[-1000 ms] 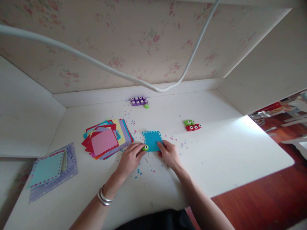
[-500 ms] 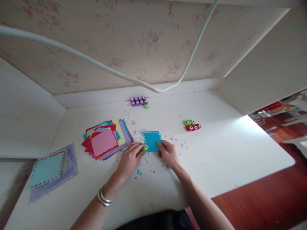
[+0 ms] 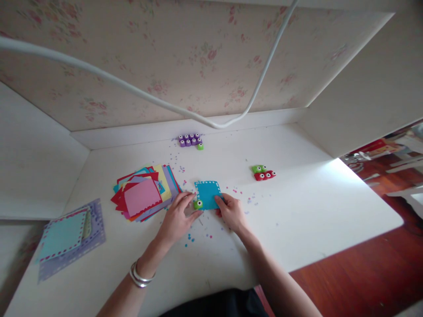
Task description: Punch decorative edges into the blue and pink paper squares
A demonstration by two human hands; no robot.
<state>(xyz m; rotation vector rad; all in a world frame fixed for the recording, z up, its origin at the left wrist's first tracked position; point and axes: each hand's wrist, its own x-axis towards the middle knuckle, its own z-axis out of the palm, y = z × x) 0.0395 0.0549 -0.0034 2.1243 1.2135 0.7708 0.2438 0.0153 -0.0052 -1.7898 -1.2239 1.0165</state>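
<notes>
A blue square of paper [image 3: 208, 194] with small holes punched along its top and left edges lies in front of me. My right hand [image 3: 231, 212] pinches its right side between thumb and fingers. On the paper's lower left corner sits a small green craft punch [image 3: 198, 204] with a white top and a dark shape on it. Around that punch, my left hand [image 3: 176, 220] has its thumb and fingers spread apart, the thumb just below it and the fingertips above. Whether the thumb touches the punch, I cannot tell.
Left of the paper is a pile of coloured sheets [image 3: 142, 197]. Farther left lie sheets with punched borders [image 3: 64, 233]. Purple punches [image 3: 188, 141] plus a green one stand near the wall; red and green punches [image 3: 264, 175] stand right. Paper bits [image 3: 189, 240] dot the white table [image 3: 317, 198].
The fingers of my left hand have opened away from the green punch, which stays at the paper's corner. My right hand keeps its pinch on the paper.
</notes>
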